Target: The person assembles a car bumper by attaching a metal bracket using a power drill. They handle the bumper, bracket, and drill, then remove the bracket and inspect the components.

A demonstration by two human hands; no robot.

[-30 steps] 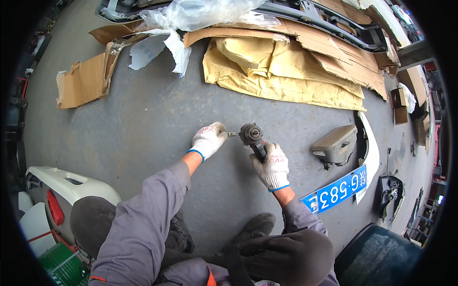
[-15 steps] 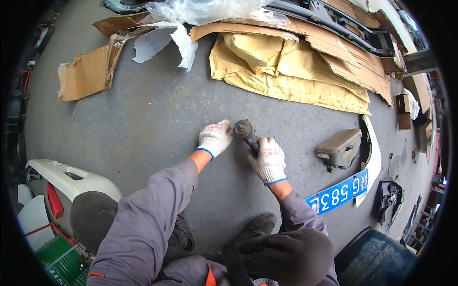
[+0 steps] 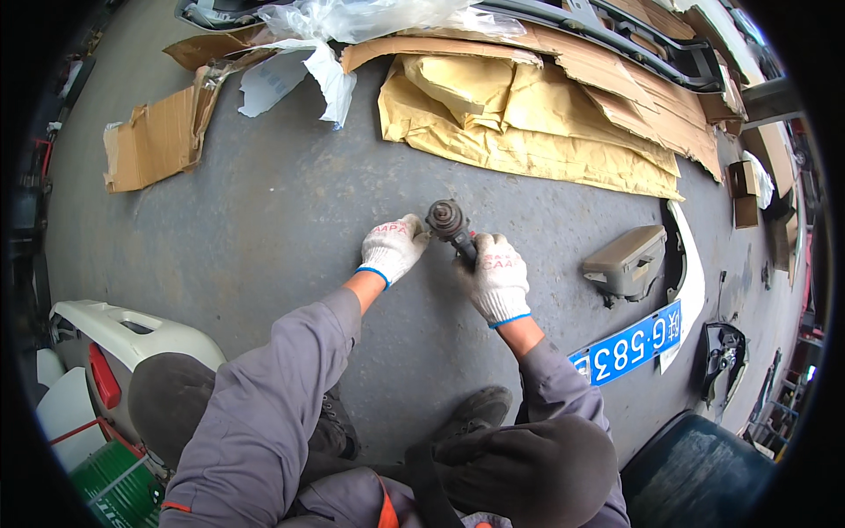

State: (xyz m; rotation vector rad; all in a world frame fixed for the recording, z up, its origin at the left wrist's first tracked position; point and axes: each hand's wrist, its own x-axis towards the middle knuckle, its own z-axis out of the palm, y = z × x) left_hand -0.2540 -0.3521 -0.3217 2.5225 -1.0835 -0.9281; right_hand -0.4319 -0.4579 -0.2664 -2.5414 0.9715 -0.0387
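Observation:
My right hand [image 3: 495, 280], in a white knit glove with blue cuff, is wrapped round the handle of a dark power tool [image 3: 447, 220]. The tool has a round head with a small stub in its middle, like a drill or impact wrench, and is held above the floor. Beside that head, to its left, is my left hand [image 3: 393, 246], gloved the same way. Its fingers are curled and pressed together at the tool's side. Whether they pinch something small there, I cannot make out.
Torn cardboard [image 3: 158, 139], yellow wrapping paper [image 3: 528, 132] and clear plastic [image 3: 370, 19] lie beyond my hands. To the right are a lamp unit [image 3: 627, 261], a blue licence plate [image 3: 629, 345] and a white car panel [image 3: 691, 255]. A white bumper piece [image 3: 145, 332] lies left.
The tool's head has moved slightly farther from me, and my right hand has risen a little with it. My left hand stays beside the tool, fingers still curled.

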